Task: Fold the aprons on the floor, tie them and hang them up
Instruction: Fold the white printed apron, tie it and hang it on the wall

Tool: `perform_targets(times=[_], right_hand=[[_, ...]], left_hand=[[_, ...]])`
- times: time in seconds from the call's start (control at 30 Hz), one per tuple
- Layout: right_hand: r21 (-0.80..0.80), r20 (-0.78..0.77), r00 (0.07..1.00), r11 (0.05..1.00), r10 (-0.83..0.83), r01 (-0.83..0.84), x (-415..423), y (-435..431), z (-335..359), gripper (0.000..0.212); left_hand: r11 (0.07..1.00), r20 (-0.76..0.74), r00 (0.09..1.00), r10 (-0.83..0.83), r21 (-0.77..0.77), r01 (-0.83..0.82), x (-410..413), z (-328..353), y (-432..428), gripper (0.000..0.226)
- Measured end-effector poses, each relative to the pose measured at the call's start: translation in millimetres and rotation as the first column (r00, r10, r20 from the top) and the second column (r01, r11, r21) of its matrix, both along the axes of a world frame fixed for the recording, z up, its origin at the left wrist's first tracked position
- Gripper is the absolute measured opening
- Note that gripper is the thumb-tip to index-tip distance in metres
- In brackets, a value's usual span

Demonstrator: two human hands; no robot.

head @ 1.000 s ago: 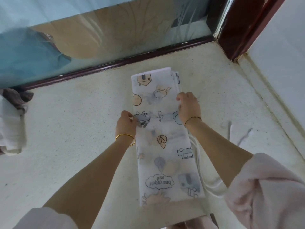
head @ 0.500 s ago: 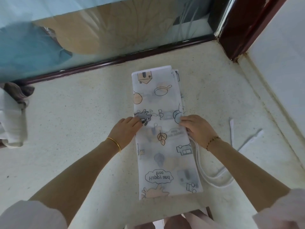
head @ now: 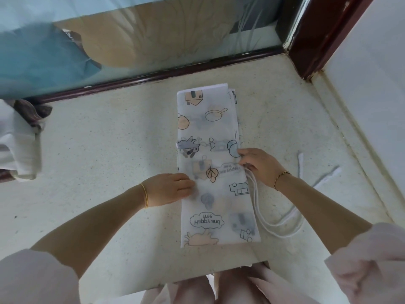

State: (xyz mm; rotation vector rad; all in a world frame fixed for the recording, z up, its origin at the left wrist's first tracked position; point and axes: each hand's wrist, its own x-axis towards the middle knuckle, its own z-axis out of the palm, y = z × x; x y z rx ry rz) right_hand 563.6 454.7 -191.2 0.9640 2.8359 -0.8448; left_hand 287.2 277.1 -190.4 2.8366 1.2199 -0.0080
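A white, translucent apron (head: 210, 128) printed with cartoon pictures lies on the floor, folded into a long narrow strip running away from me. My left hand (head: 168, 189) rests flat on its left edge near the middle, fingers straight. My right hand (head: 258, 165) sits at the right edge, fingers curled where the white apron strings (head: 276, 224) leave the fabric. The strings loop over the floor to the right, their ends (head: 324, 178) lying loose.
A speckled pale floor (head: 105, 150) spreads around. A glass door with a dark frame (head: 153, 76) runs along the far side, and a dark red post (head: 315, 38) meets a white wall at right. Bundled white and patterned cloth (head: 19, 139) lies at far left.
Both hands slid down the strip toward me. My left hand flattened on the left edge. My right hand moved from the top of the fabric to the right edge at the strings.
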Motion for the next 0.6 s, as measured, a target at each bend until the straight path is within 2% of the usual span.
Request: perform_targets(times=[0.1, 0.2, 0.23, 0.3, 0.33, 0.37, 0.4, 0.47, 0.53, 0.57, 0.6], right_hand=[[-0.038, -0.004, 1.0, 0.999, -0.011, 0.011, -0.4, 2.3, 5.9, 0.022], [-0.02, -0.004, 1.0, 1.0, 0.022, -0.022, 2.4, 5.2, 6.2, 0.029], [-0.021, -0.006, 1.0, 0.999, 0.026, -0.026, 2.3, 5.6, 5.1, 0.033], [-0.063, 0.025, 0.999, 0.997, -0.04, 0.042, 0.4, 9.9, 7.3, 0.032], [-0.096, 0.077, 0.995, 0.993, -0.056, 0.063, -1.1, 11.6, 9.2, 0.027], [-0.123, 0.103, 0.994, 0.991, -0.047, 0.06, -3.4, 13.9, 12.4, 0.023], [-0.134, 0.107, 0.994, 0.99, -0.026, 0.04, -5.4, 17.0, 16.0, 0.022], [-0.158, 0.127, 0.992, 0.987, -0.01, 0.03, -9.4, 22.3, 23.9, 0.026], [-0.213, 0.117, 0.993, 0.975, -0.035, 0.059, -12.2, 28.7, 21.2, 0.014], [-0.273, 0.084, 0.994, 0.958, -0.072, 0.092, -13.8, 29.5, 20.4, 0.009], [-0.343, 0.051, 0.992, 0.931, -0.117, 0.127, -15.2, 29.0, 17.6, 0.013]], left_hand=[[0.998, 0.06, 0.996, 0.066, 0.008, -0.067, 6.1, -2.1, 0.4, 0.034], [0.948, 0.173, 0.932, 0.319, -0.068, -0.312, 11.1, -0.7, 6.3, 0.024], [0.886, 0.226, 0.858, 0.461, -0.167, -0.432, 12.1, -1.6, 8.7, 0.028], [0.606, 0.269, 0.55, 0.791, -0.47, -0.641, 13.0, 3.1, 15.7, 0.026], [0.466, 0.263, 0.387, 0.884, -0.565, -0.681, 13.1, 8.3, 19.4, 0.021], [0.393, 0.298, 0.262, 0.918, -0.59, -0.705, 12.5, 13.5, 24.6, 0.022], [0.365, 0.35, 0.176, 0.92, -0.604, -0.709, 11.9, 17.3, 29.3, 0.026], [0.348, 0.414, 0.082, 0.907, -0.622, -0.702, 12.1, 25.0, 39.3, 0.026], [0.32, 0.433, 0.029, 0.901, -0.618, -0.718, 13.1, 28.8, 50.3, 0.021], [0.288, 0.433, -0.008, 0.901, -0.614, -0.735, 13.3, 29.1, 56.5, 0.02], [0.255, 0.43, -0.048, 0.902, -0.617, -0.745, 13.7, 30.4, 62.1, 0.021]])
